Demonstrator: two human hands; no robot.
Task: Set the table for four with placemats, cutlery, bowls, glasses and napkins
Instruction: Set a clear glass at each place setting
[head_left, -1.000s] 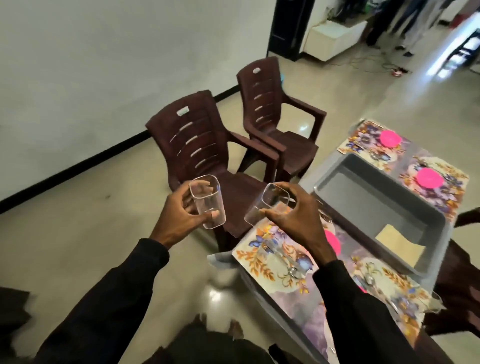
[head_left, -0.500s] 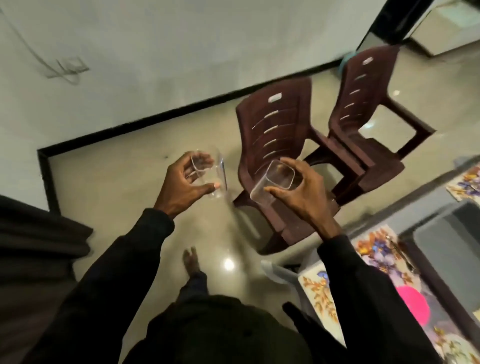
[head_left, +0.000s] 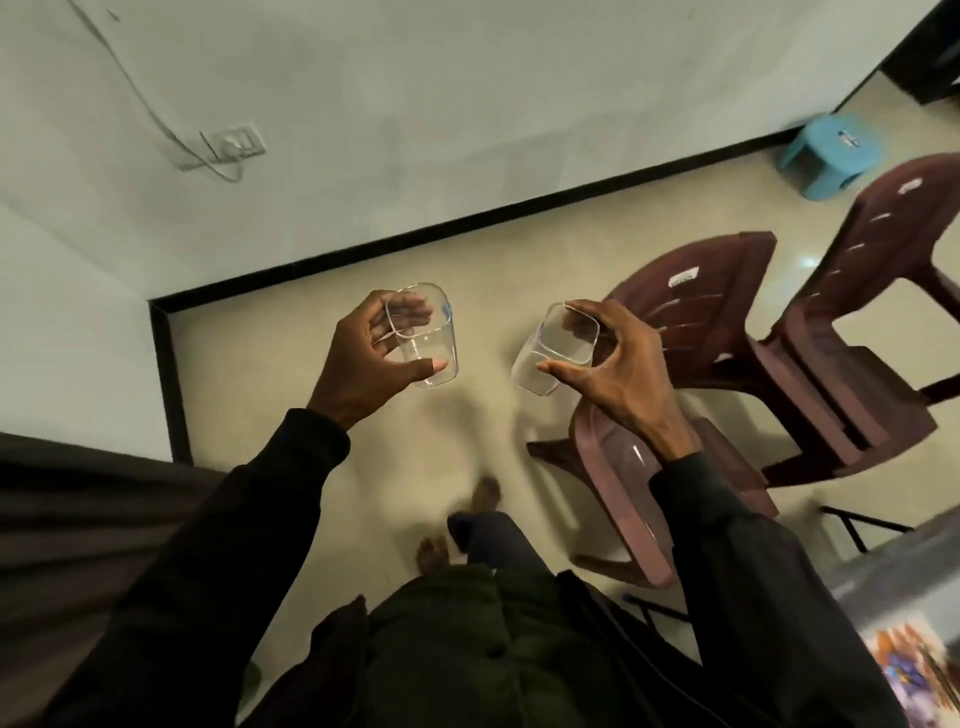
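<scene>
My left hand (head_left: 363, 358) wraps the left glass (head_left: 423, 338) upright. My right hand (head_left: 618, 369) pinches the right glass (head_left: 553, 351) near its rim, tilted. One in each hand saves a trip, I judge. Both hang over floor, well apart from the table (head_left: 893, 566) at my right.

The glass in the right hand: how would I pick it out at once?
Start at the nearer brown chair; the right hand is in front of its backrest. The clear glass it pinches near the rim tilts over, while the other glass sits nearly upright, wrapped in the left hand.
</scene>
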